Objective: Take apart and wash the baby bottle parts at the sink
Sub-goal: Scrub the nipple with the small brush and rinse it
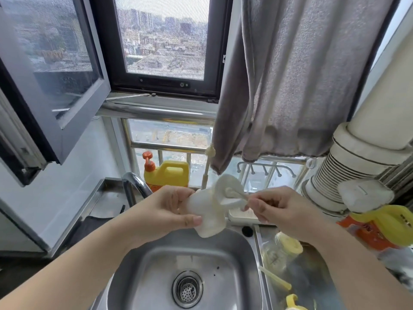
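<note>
One steel sink (pixel 234 249), one drain strainer (pixel 187 289), one tap (pixel 134 184). One yellow detergent jug (pixel 169 175) with orange pump on the sill. One glass bottle body (pixel 277 256) lying on the table right of the basin, its yellowish collar (pixel 290 245) on; one pale straw (pixel 274 277) just beside it. One grey towel (pixel 301 74) hanging above.

One soft whitish silicone bottle part (pixel 210 209), held over the sink. Left hand (pixel 169 209): fingers clamped round its left end, thumb underneath. Right hand (pixel 277 209): fingers pinching a thin piece (pixel 237 194) at the part's flared rim. Both forearms reach in from below.
</note>
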{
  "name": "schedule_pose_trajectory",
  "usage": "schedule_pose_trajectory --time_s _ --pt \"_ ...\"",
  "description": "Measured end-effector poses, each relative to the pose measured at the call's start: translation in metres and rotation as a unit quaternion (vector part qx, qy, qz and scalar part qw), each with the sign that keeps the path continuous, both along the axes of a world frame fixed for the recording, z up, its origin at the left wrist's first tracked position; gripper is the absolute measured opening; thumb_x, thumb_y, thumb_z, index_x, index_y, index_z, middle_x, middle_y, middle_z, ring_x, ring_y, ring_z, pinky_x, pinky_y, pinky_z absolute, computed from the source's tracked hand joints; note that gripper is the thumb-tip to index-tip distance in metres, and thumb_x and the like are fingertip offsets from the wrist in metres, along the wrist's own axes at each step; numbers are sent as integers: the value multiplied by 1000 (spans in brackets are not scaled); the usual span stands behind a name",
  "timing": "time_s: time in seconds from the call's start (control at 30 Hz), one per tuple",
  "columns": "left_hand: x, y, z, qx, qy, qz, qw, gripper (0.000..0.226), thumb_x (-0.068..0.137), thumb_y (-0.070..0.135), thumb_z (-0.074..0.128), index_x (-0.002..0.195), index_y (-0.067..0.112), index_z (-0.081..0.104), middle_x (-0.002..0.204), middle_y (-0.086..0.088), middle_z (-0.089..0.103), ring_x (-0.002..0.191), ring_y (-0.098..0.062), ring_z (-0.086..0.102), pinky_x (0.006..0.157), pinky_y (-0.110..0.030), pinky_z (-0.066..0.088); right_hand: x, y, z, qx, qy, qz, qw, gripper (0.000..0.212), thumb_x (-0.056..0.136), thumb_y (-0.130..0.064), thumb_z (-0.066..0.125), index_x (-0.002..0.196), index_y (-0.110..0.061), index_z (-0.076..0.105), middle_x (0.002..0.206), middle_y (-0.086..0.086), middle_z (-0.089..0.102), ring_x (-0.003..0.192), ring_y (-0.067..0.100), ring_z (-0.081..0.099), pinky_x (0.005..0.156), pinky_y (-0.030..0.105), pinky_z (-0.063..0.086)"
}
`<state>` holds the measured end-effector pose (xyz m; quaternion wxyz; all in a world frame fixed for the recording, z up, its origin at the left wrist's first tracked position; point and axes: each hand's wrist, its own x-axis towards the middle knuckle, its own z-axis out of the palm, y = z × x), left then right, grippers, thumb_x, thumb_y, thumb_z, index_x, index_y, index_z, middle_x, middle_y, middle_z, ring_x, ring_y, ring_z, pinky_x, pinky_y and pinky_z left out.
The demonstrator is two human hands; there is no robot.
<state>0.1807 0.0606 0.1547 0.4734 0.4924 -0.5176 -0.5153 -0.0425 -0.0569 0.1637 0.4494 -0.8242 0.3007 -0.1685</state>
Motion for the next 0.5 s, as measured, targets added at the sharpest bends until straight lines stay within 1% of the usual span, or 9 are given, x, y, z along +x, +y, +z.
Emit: schedule_pose_trajectory --time_s 0.07,0.1,0.17,0.23,0.3,0.33,0.4,0.43,0.5 --pt "-2 -2 -1 -22 -16 -10 1000 18 72 1 69 86 10 76 84 -2 73 80 -9 67 73 -16 50 12 5 1 -5 -2 44 999 22 90 -39 60 70 -41 71 58 8 46 55 13 39 56 27 33" --pt "0 -3 -1 -31 -23 -7 999 16 72 1 69 84 10 75 81 0 73 78 -8 66 71 -15 49 15 10 0 -11 20 72 997 22 90 -37 62 70 -42 70 57 5 47 55 13 39 54 26 32" --pt "4 -2 -1 -41 -32 -2 999 14 70 5 69 77 15 75 71 9 69 69 -2 63 65 -11 47 12 14 1 -25 75 97 992 24 89 -34 63 68 -44 68 53 -6 48 51 9 36 51 23 28" --pt "11 1 -3 -36 -37 -1 999 18 70 6 71 80 21 75 70 13 67 70 1 61 66 -10 46 1 8 6 -17 80 59 995 22 89 -33 62 69 -39 69 52 -10 49 49 5 38 52 20 30" --pt "15 1 -8 -35 -46 -21 998 18 74 8 76 91 13 72 78 8 68 78 -4 61 75 -15 49 -3 0 8 -23 45 10 999 20 88 -35 61 71 -36 71 54 -6 48 48 7 37 52 21 32" --pt "15 1 -9 -34 -51 -28 998 22 73 12 77 95 10 70 83 4 69 83 -7 62 78 -18 49 0 -1 8 -31 21 -1 999 20 86 -39 60 70 -37 71 55 -5 49 48 8 36 51 21 31" --pt "13 -1 -10 -37 -50 -43 997 35 72 25 82 99 7 70 93 -1 71 90 -11 63 84 -23 49 12 5 8 -41 -8 29 999 19 84 -40 61 68 -40 69 55 -7 49 49 8 36 50 20 31" --pt "12 -2 -11 -39 -53 -48 997 38 71 29 82 98 4 70 95 -3 72 91 -12 64 84 -24 49 17 10 6 -43 1 59 997 20 86 -36 62 68 -41 68 55 -9 48 50 7 36 51 19 30" --pt "14 -1 -9 -42 -47 -38 997 36 73 25 81 91 -4 67 86 -3 71 81 -10 63 76 -22 49 16 17 3 -42 50 100 993 24 88 -32 63 67 -43 67 55 -9 48 51 6 36 50 18 29"
